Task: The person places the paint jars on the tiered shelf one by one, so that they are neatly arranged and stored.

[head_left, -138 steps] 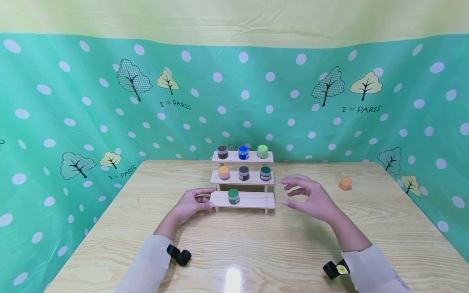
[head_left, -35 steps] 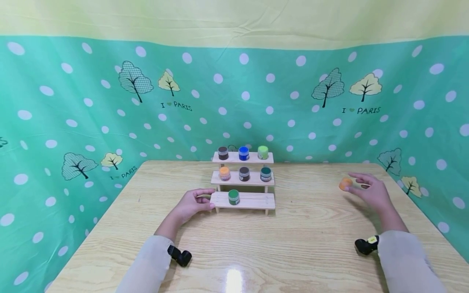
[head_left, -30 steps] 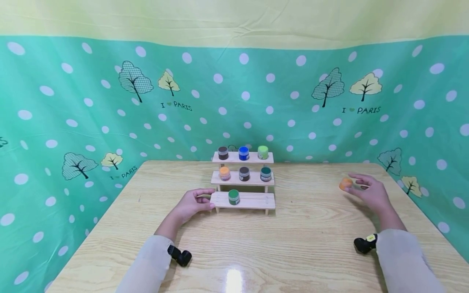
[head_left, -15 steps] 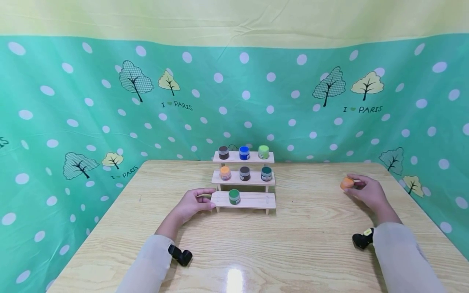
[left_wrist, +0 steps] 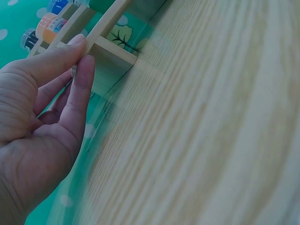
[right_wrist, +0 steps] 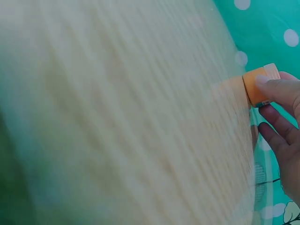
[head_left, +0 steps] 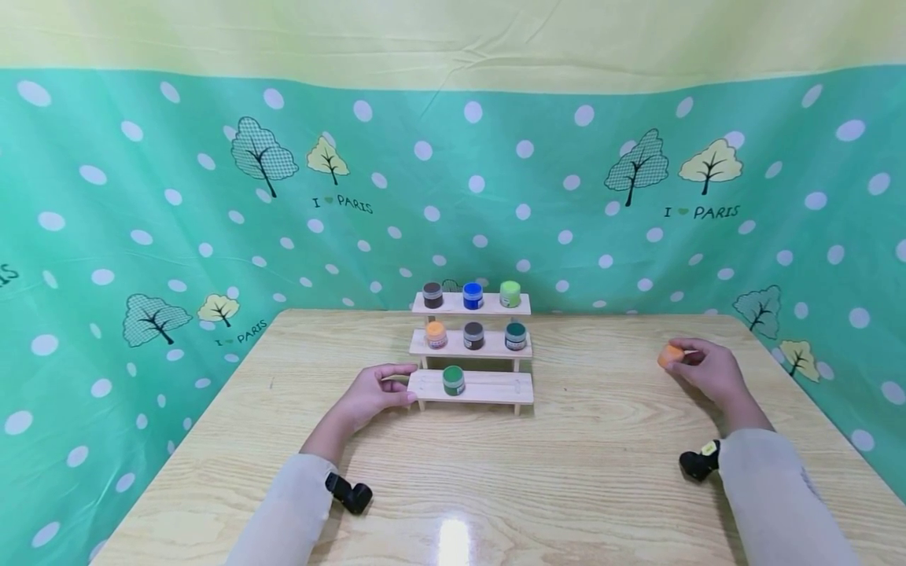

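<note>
A small orange paint jar (head_left: pixel 668 356) stands on the right part of the table, and my right hand (head_left: pixel 716 379) pinches it between thumb and fingers. In the right wrist view the thumb lies across the jar's (right_wrist: pixel 254 90) side, and its base is right at the tabletop. My left hand (head_left: pixel 368 397) pinches the left end of the lowest step of a three-tier wooden stand (head_left: pixel 495 386). A green paint jar (head_left: pixel 454 380) sits on that lowest step, left of its middle. From the left wrist, thumb and forefinger show at the stand's board end (left_wrist: pixel 105 26).
On the middle step are a light orange jar (head_left: pixel 436 336), a dark brown jar (head_left: pixel 473 336) and a dark green jar (head_left: pixel 515 336). The top step bears a dark jar (head_left: pixel 432 295), a blue jar (head_left: pixel 473 295) and a light green jar (head_left: pixel 510 294). Behind the table (head_left: pixel 566 472) hangs a green dotted curtain (head_left: pixel 396 181).
My right hand has moved from beside the stand out to the right and taken hold of the orange paint jar. My left hand has stayed on the stand.
</note>
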Available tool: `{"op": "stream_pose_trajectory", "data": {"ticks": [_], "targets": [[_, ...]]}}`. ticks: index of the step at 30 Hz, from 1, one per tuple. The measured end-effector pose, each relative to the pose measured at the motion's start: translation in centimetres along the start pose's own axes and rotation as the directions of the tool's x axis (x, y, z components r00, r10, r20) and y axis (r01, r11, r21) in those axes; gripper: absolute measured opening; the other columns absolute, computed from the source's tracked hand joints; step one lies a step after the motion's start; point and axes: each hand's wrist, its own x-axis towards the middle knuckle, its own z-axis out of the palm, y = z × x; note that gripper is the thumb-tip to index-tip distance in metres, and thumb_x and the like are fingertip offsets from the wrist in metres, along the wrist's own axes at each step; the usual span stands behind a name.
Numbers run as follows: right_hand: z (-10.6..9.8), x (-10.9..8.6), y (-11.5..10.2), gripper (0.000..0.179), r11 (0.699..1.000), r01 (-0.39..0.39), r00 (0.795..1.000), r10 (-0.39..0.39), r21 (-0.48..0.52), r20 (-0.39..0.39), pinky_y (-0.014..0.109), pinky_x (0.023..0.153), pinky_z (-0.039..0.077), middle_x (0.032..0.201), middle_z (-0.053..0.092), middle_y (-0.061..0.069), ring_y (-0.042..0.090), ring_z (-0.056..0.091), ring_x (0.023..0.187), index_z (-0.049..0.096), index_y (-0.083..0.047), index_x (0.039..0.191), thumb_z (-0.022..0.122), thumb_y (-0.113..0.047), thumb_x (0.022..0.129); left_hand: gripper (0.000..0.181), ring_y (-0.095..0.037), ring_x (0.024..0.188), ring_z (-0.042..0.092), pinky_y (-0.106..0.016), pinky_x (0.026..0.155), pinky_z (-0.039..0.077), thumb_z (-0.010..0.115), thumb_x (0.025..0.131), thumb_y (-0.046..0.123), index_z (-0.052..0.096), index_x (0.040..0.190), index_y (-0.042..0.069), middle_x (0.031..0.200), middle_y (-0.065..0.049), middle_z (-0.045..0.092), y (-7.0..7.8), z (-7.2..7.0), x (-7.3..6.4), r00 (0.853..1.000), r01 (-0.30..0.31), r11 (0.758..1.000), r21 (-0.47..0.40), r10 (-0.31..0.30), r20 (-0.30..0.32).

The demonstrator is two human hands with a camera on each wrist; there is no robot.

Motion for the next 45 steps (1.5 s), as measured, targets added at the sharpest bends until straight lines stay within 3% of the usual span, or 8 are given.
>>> {"op": "stream_pose_trajectory", "data": {"ticks": [7,11,14,20,26,27,34,45], "targets": [[-0.1,-0.4,-0.7,0.052,1.0,-0.016,1.0,0.016,0.011,0.022,0.01,0.068,0.045,0.128,0.052,0.029,0.039,0.052,0.109,0.053,0.002,0.136,0.07,-0.021,0.092,0.058,-0.019,0.082,0.064,-0.028,0.071,0.057,0.081,0.079,0.006,0.059,0.132,0.004,0.094,-0.012,0.067,0.0,0.1,0.0,1.0,0.013,1.0,0.003,-0.013,-0.003],[-0.2,-0.6,-1.3,0.051,1.0,-0.009,0.999,0.009,0.028,0.032,0.009,0.068,0.046,0.129,0.052,0.028,0.041,0.051,0.112,0.053,0.001,0.136,0.069,-0.021,0.093,0.058,-0.019,0.082,0.064,-0.028,0.071,0.057,0.081,0.079,0.006,0.059,0.132,0.004,0.094,-0.012,0.066,0.0,0.0,0.1,1.0,0.014,1.0,-0.004,-0.014,-0.002],[-0.2,-0.8,-1.6,0.051,0.999,0.006,1.0,-0.008,0.036,0.03,0.01,0.068,0.048,0.128,0.054,0.027,0.035,0.053,0.109,0.055,0.0,0.135,0.07,-0.024,0.092,0.057,-0.018,0.083,0.063,-0.028,0.071,0.057,0.08,0.079,0.003,0.059,0.132,0.002,0.094,-0.012,0.066,0.1,0.1,0.0,1.0,0.012,1.0,-0.009,-0.012,0.0],[-0.3,-1.1,-2.4,0.053,0.998,0.052,0.998,-0.053,0.043,0.033,0.014,0.071,0.052,0.124,0.058,0.025,-0.001,0.054,0.091,0.056,-0.001,0.134,0.074,-0.022,0.089,0.057,-0.018,0.084,0.062,-0.028,0.072,0.058,0.078,0.08,-0.001,0.058,0.133,0.001,0.093,-0.012,0.065,0.2,0.2,-0.1,1.0,0.009,1.0,-0.013,-0.009,-0.001],[-0.3,-1.7,-4.0,0.054,0.994,0.096,0.993,-0.099,0.046,0.067,0.014,0.074,0.052,0.127,0.056,0.026,0.026,0.061,0.102,0.057,-0.001,0.132,0.077,-0.023,0.087,0.057,-0.018,0.084,0.062,-0.029,0.073,0.058,0.079,0.08,0.001,0.057,0.133,0.001,0.094,-0.012,0.065,0.1,0.0,0.0,1.0,0.007,1.0,-0.012,-0.007,0.006],[-0.2,-1.7,-4.2,0.054,0.993,0.108,0.991,-0.111,0.046,0.069,0.014,0.074,0.052,0.128,0.056,0.025,0.026,0.062,0.102,0.058,-0.001,0.132,0.077,-0.023,0.086,0.058,-0.018,0.084,0.063,-0.029,0.073,0.058,0.079,0.08,0.001,0.057,0.134,0.001,0.094,-0.013,0.065,0.1,0.0,0.0,1.0,0.007,1.0,-0.012,-0.007,0.007],[0.2,-2.1,-5.5,0.045,0.977,0.195,0.977,-0.201,0.083,0.068,0.012,0.077,0.052,0.124,0.059,0.024,-0.007,0.057,0.09,0.061,0.001,0.127,0.075,-0.015,0.087,0.057,-0.018,0.084,0.063,-0.03,0.073,0.058,0.078,0.081,0.002,0.057,0.134,0.002,0.094,-0.012,0.065,0.2,0.0,0.0,1.0,0.006,1.0,-0.003,-0.006,0.007],[0.9,-2.5,-7.8,0.041,0.953,0.266,0.954,-0.282,0.146,0.1,0.015,0.08,0.053,0.119,0.061,0.02,0.003,0.06,0.094,0.063,0.002,0.124,0.075,-0.004,0.085,0.058,-0.018,0.084,0.063,-0.03,0.074,0.058,0.079,0.081,0.002,0.057,0.135,0.002,0.094,-0.013,0.066,0.0,-0.1,0.0,1.0,0.005,1.0,-0.006,-0.005,0.013]]}}
